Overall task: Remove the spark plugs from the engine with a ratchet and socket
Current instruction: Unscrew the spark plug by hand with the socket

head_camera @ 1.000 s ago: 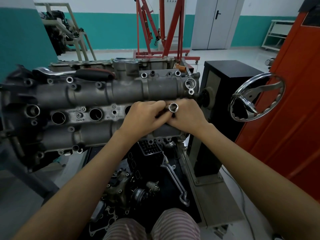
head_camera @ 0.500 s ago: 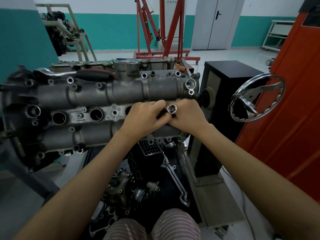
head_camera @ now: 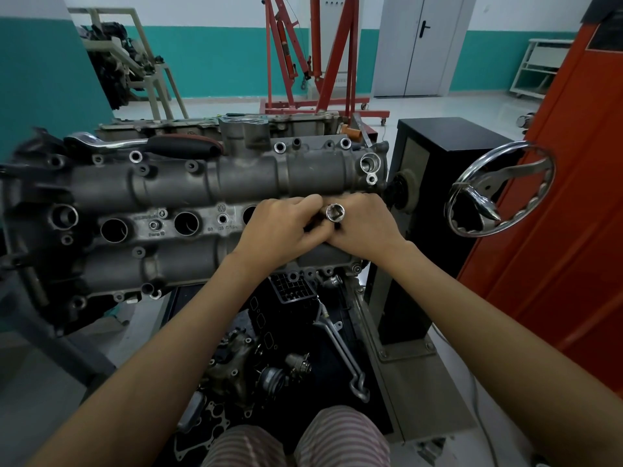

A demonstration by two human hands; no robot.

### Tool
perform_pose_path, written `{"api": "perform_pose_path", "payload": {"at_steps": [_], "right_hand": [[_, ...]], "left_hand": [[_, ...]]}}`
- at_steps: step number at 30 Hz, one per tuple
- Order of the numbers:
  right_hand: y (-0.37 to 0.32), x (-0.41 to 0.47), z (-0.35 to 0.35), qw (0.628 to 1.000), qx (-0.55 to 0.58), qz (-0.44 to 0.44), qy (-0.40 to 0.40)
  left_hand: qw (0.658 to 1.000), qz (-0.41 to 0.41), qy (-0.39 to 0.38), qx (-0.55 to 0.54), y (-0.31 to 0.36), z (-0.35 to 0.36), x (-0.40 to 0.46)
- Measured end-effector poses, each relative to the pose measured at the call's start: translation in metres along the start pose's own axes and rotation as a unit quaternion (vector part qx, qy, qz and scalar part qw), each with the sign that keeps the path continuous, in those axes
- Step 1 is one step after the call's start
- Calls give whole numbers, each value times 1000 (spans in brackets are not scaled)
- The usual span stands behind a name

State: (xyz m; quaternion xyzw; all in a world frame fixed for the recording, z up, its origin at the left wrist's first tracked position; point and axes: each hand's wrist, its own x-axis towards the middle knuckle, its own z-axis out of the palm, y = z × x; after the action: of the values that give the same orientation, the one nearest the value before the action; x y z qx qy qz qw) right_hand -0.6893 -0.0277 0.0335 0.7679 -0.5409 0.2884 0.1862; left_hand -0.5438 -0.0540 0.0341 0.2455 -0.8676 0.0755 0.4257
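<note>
A grey engine head [head_camera: 175, 193] lies across the stand with a row of round spark plug wells [head_camera: 186, 223] along its middle. Over its right end, both hands meet around a chrome socket [head_camera: 334, 213] whose open hex end faces up toward me. My left hand [head_camera: 283, 230] grips its lower part from the left with curled fingers. My right hand [head_camera: 365, 227] curls round it from the right. The socket's lower end and the well beneath are hidden by the hands. A ratchet [head_camera: 148, 145] with a black and red handle lies on the engine's far side.
A chrome handwheel [head_camera: 499, 190] sticks out from the black stand column [head_camera: 424, 210] on the right, beside an orange panel [head_camera: 556, 230]. Loose engine parts and a long wrench [head_camera: 340, 345] lie on the dark tray below. A red engine hoist [head_camera: 313, 62] stands behind.
The hands stay together on the socket and shift only slightly; the socket's open end tilts a little.
</note>
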Motion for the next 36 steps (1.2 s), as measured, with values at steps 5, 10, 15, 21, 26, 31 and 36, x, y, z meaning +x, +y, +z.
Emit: {"api": "perform_pose_path", "payload": {"at_steps": [5,10,15,21,26,31,36], "right_hand": [[-3,0,-2,1000,-9,-4,-1],[-3,0,-3,1000,6,6,2],[-2,0,-1,1000,-10,23,-2],[-1,0,-4,1000,9,10,11],[2,1,0,1000,-7,10,-19],[-3,0,-1,1000,20,0,19],[0,0,1,1000,18,-1,19]], "left_hand": [[1000,11,5,-7,0,-1,-1],[1000,4,6,-18,3,-3,0],[1000,-6,0,-3,0,-1,-1],[1000,-3,6,-1,0,0,0],[1000,0,6,-2,0,0,-1],[1000,2,10,-3,1,-2,0],[1000,0,9,-1,3,-2,0]]}}
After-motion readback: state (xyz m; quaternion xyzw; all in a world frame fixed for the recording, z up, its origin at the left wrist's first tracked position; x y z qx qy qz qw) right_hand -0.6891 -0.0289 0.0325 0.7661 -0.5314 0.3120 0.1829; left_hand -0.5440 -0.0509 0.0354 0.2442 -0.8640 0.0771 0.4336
